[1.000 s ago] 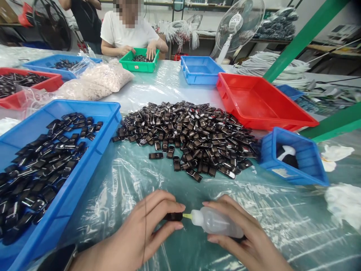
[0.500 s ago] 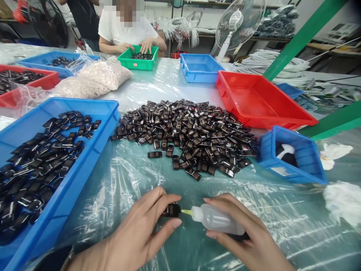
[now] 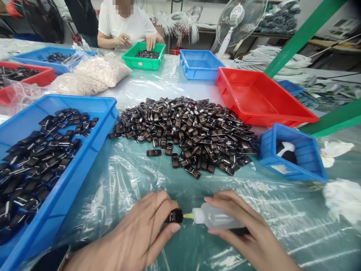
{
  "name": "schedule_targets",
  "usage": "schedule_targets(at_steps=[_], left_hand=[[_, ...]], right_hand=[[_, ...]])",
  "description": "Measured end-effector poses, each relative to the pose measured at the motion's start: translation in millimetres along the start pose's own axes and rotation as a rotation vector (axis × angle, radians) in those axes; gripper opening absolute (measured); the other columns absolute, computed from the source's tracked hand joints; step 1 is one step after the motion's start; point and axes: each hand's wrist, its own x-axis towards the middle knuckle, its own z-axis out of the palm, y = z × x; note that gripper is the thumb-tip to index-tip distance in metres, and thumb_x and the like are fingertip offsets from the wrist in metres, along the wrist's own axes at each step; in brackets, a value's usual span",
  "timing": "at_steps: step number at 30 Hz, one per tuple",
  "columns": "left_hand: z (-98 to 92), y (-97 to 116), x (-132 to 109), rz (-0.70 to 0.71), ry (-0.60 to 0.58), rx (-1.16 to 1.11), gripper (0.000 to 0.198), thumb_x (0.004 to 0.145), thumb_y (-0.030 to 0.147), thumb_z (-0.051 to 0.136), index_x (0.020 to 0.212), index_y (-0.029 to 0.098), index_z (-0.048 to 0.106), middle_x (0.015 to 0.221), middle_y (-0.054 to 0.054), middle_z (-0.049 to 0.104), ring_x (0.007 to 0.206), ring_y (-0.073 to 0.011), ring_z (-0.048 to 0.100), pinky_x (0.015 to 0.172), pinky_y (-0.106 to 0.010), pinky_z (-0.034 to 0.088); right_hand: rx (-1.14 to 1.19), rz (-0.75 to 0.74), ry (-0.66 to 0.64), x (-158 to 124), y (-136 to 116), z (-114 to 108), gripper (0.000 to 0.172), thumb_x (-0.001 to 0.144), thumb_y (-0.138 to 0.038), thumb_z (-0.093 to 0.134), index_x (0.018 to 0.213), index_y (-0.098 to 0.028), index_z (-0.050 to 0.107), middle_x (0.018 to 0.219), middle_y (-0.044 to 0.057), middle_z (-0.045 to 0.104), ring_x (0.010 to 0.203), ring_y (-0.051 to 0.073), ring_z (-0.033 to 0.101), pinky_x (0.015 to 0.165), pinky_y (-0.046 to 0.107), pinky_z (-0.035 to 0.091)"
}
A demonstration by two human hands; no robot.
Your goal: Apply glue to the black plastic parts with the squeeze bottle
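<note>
Black pod pinched in my left hand, bottom centre of frame; my right hand grips clear squeeze bottle, yellow tip touching pod. Pod pile sits mid-frame, w/ blue tray at left.

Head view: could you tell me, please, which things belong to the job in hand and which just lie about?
In use: left hand, black part, right hand, squeeze bottle, parts pile, left blue tray.
Lying about: right red tray, fan, cloth.

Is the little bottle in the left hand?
No, the right hand holds the bottle, while the left hand pinches a black piece at the bottle's tip.
</note>
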Motion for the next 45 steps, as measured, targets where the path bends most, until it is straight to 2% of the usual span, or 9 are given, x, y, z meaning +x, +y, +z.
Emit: schedule_targets(at_steps=[6, 15, 22, 32, 35, 39, 41, 43, 45], left_hand=[[0.7, -1.7, 0.9, 0.028, 0.008, 0.015, 0.016, 0.102, 0.021, 0.039, 0.115, 0.019, 0.049, 0.097, -0.005, 0.059, 0.085, -0.0218, 0.059, 0.076, -0.036, 0.052], [-0.3, -1.1, 1.6, 0.040, -0.014, 0.035, 0.018, 0.104, 0.023, 0.036, 0.112, 0.018, 0.050, 0.097, -0.006, 0.058, 0.080, -0.0219, 0.057, 0.072, -0.037, 0.051], [0.5, -0.9, 2.8, 0.057, -0.020, 0.038, 0.018, 0.103, 0.020, 0.035, 0.115, 0.016, 0.049, 0.099, -0.007, 0.059, 0.083, -0.0226, 0.056, 0.076, -0.038, 0.050], [3.6, -2.5, 2.1, 0.031, -0.040, 0.047, 0.022, 0.105, 0.026, 0.029, 0.115, 0.017, 0.046, 0.099, -0.007, 0.060, 0.083, -0.0243, 0.056, 0.075, -0.041, 0.049], [0.5, -2.6, 1.2, -0.008, -0.037, -0.001, 0.019, 0.104, 0.023, 0.031, 0.117, 0.019, 0.045, 0.101, -0.006, 0.060, 0.085, -0.0233, 0.057, 0.077, -0.040, 0.050], [-3.2, -1.9, -0.1, -0.166, 0.131, -0.113, 0.024, 0.105, 0.026, 0.028, 0.121, 0.025, 0.046, 0.101, -0.004, 0.062, 0.089, -0.0213, 0.061, 0.077, -0.035, 0.051], [-3.5, -0.9, 0.3, -0.228, 0.183, -0.170, 0.026, 0.105, 0.028, 0.027, 0.115, 0.026, 0.050, 0.098, -0.002, 0.064, 0.087, -0.0201, 0.062, 0.074, -0.032, 0.050], [-3.1, 0.1, 1.0, -0.281, 0.202, -0.217, 0.028, 0.105, 0.029, 0.026, 0.110, 0.026, 0.053, 0.095, -0.002, 0.065, 0.086, -0.0200, 0.063, 0.074, -0.032, 0.050], [-2.3, 0.4, 1.2, -0.324, 0.215, -0.268, 0.030, 0.105, 0.032, 0.025, 0.107, 0.026, 0.054, 0.095, -0.002, 0.064, 0.089, -0.0206, 0.063, 0.078, -0.034, 0.051]], right_hand=[[0.085, 0.064, -0.057, -5.7, -0.6, -0.5, 0.047, 0.089, -0.013, 0.059, 0.126, -0.042, 0.056, 0.114, 0.001, 0.052, 0.089, 0.010, 0.066, 0.055, 0.008, 0.056], [0.098, 0.030, -0.087, -0.5, -0.1, -1.0, 0.046, 0.091, -0.013, 0.058, 0.126, -0.041, 0.054, 0.113, 0.001, 0.050, 0.093, 0.010, 0.063, 0.059, 0.006, 0.055], [0.083, 0.025, -0.111, -0.4, 0.2, -3.5, 0.047, 0.090, -0.010, 0.057, 0.126, -0.041, 0.054, 0.114, 0.002, 0.050, 0.097, 0.010, 0.063, 0.063, 0.008, 0.056], [0.026, -0.018, -0.110, -1.0, 2.8, -3.2, 0.046, 0.092, -0.011, 0.054, 0.127, -0.040, 0.052, 0.115, 0.003, 0.050, 0.099, 0.011, 0.064, 0.059, 0.008, 0.054], [-0.052, -0.046, -0.010, -1.8, 4.9, -2.6, 0.043, 0.089, -0.015, 0.061, 0.124, -0.038, 0.054, 0.114, 0.003, 0.050, 0.100, 0.013, 0.064, 0.067, 0.013, 0.057], [-0.131, 0.006, 0.187, -0.5, 7.6, -2.3, 0.032, 0.086, -0.028, 0.068, 0.116, -0.035, 0.058, 0.108, 0.003, 0.057, 0.095, 0.017, 0.065, 0.071, 0.021, 0.057], [-0.089, 0.048, 0.294, 3.0, 8.3, -1.5, 0.029, 0.087, -0.033, 0.067, 0.115, -0.034, 0.057, 0.106, 0.002, 0.062, 0.094, 0.017, 0.066, 0.073, 0.023, 0.057], [-0.007, 0.087, 0.386, 8.9, 8.5, 0.7, 0.028, 0.089, -0.034, 0.065, 0.115, -0.033, 0.055, 0.109, 0.003, 0.067, 0.100, 0.018, 0.066, 0.080, 0.025, 0.056], [0.057, 0.097, 0.408, 16.2, 8.7, 4.0, 0.027, 0.090, -0.033, 0.063, 0.115, -0.031, 0.052, 0.114, 0.004, 0.068, 0.107, 0.018, 0.065, 0.085, 0.028, 0.056]])
